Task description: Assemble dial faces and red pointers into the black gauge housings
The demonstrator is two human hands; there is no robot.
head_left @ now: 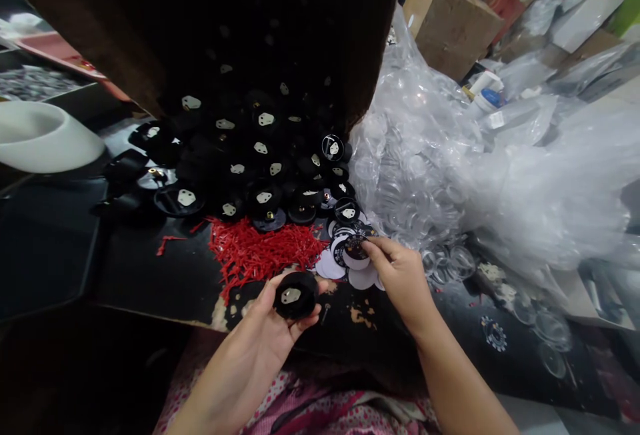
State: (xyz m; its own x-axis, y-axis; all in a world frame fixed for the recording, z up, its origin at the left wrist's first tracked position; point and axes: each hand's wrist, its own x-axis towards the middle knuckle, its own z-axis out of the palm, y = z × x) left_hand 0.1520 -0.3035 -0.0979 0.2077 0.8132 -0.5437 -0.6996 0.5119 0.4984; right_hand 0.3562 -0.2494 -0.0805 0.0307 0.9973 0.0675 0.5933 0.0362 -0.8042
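Observation:
My left hand [265,335] is wrapped round a black round clock case [305,305] with a pale metal plate inside, its open side facing up. Over a pile of printed paper discs [333,263], some black-faced and some white, my right hand [400,275] pinches a black-faced dial disc [356,246] between thumb and fingers. Beside the discs lies a heap of small red plastic pointers [265,248]. Behind them, many more black cases [265,198] with the same pale plates spill out of a dark box.
The large box [140,68] opens toward me at the back. Clear plastic bags with round transparent lenses [415,182] bulge on the right. A white bowl [50,135] stands at left. Loose clear rings [553,328] and one dial disc [493,333] lie at right on the black table [165,288].

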